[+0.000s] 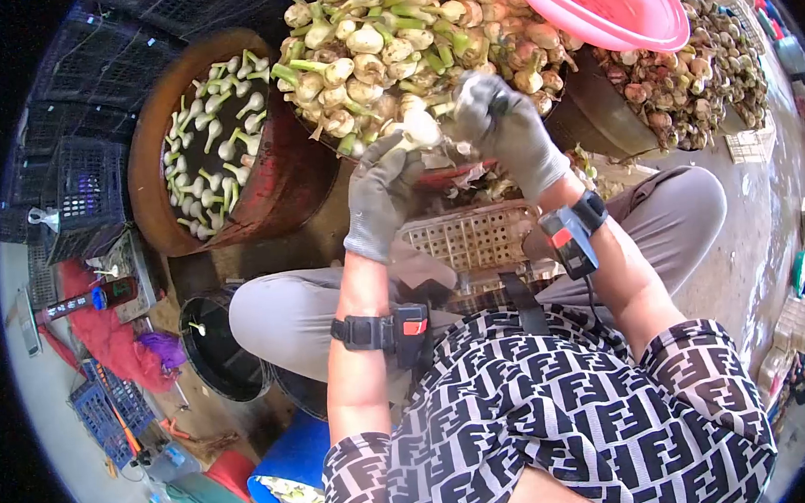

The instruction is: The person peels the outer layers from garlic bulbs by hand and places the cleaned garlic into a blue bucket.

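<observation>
Both my hands wear grey gloves. My left hand [385,183] is closed round the stem end of a white garlic bulb [421,129], whose rounded end points up and to the right. To its right, my right hand [504,125] has its fingers curled in and partly blurred; what they hold, if anything, is hidden. Just beyond both hands lies a big heap of unpeeled garlic [368,67] with green stems. At the left, a rusty metal drum [148,166] holds cleaned white bulbs floating in dark water.
A pink basket [609,4] rests on the heap at the upper right, beside more brownish garlic [678,78]. A perforated crate [462,240] sits between my knees. A black bucket [215,355] and a blue barrel [290,452] are at the lower left.
</observation>
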`<state>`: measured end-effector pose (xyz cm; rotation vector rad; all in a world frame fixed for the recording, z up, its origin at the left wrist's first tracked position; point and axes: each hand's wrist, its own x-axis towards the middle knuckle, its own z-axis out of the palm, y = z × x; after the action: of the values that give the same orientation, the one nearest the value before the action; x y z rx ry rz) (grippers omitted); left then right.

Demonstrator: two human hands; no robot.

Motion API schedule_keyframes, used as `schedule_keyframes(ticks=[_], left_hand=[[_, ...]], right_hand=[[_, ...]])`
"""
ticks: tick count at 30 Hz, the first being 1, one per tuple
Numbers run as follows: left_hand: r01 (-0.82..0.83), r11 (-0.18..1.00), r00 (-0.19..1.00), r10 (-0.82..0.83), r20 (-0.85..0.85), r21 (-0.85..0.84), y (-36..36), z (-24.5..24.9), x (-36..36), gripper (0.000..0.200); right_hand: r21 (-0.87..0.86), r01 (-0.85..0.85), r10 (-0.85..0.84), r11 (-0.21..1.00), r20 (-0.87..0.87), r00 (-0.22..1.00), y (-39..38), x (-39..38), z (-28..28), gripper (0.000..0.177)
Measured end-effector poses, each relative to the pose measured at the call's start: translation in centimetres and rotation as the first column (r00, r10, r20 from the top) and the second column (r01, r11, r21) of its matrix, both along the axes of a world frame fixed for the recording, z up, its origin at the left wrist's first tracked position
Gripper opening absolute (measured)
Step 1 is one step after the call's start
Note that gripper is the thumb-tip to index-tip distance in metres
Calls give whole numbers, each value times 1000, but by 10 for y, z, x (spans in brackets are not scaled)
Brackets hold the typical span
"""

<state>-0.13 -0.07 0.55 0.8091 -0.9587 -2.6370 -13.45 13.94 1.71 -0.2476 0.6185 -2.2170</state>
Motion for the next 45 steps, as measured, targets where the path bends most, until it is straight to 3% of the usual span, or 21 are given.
schedule_keyframes(ticks=[2,4,5,7,10,13,14,18,19,21,23,27,28,30,32,33,34,38,39,43,45], left_hand=[[-1,990,996,14,88,-138,0,8,-3,20],[133,868,985,-63,160,-478,-8,7,-9,19],[198,759,975,-86,205,-621,-11,9,-11,18],[231,630,971,-98,219,-741,-13,10,-14,18],[221,384,975,-95,199,-897,-17,27,-17,20],[202,547,974,-28,223,-813,-57,43,-1,25],[52,535,969,177,172,-843,-73,89,20,26],[176,74,873,450,191,-982,-141,126,121,26],[222,261,795,510,329,-939,-154,131,155,26],[514,227,647,531,548,-827,-165,134,216,30],[476,307,545,633,550,-824,-160,128,268,29],[298,373,559,678,478,-878,-143,128,291,33],[275,372,576,675,462,-887,-137,132,280,34],[122,244,643,719,264,-962,-111,136,223,35],[161,120,767,609,200,-980,-89,132,158,33],[189,85,832,516,206,-978,-76,125,124,31],[75,202,919,366,147,-976,-64,106,93,35],[372,567,928,-208,308,-736,5,48,2,65],[408,757,912,-307,273,-510,16,26,-8,65],[278,847,961,-244,132,-453,41,1,-11,52],[285,665,952,-114,283,-691,44,5,-8,54]], right_hand=[[-243,-96,123,965,99,987,-2,-17,7,14],[376,86,132,923,-518,845,-8,-12,9,16],[563,307,277,767,-722,634,-11,-9,9,18],[384,587,438,712,-897,55,-17,3,7,21],[591,438,538,678,-804,251,-25,-7,-11,17],[672,560,669,484,-697,258,-20,-20,-30,18],[731,560,757,389,-601,258,-16,-26,-38,19],[756,585,906,292,-415,83,-26,-32,-108,34],[735,603,913,310,-406,25,-33,-30,-117,37],[759,629,964,168,-261,56,-44,-20,-108,40],[830,558,995,5,-60,80,-54,-23,-105,36],[801,585,992,122,-112,-53,-45,-48,-144,26],[675,639,923,367,-181,-339,-35,-52,-127,27],[801,563,897,204,-383,220,-27,-56,-97,30],[939,285,609,194,-343,715,-17,-57,-68,40],[925,231,514,301,-362,778,-13,-54,-61,36],[893,186,415,411,-364,834,-10,-48,-54,32],[667,-43,202,744,-163,966,-5,-14,-15,40],[662,-83,220,745,-126,967,-2,-2,9,37],[635,110,101,765,-287,953,18,10,4,27],[670,60,81,740,-177,981,23,12,0,25]])
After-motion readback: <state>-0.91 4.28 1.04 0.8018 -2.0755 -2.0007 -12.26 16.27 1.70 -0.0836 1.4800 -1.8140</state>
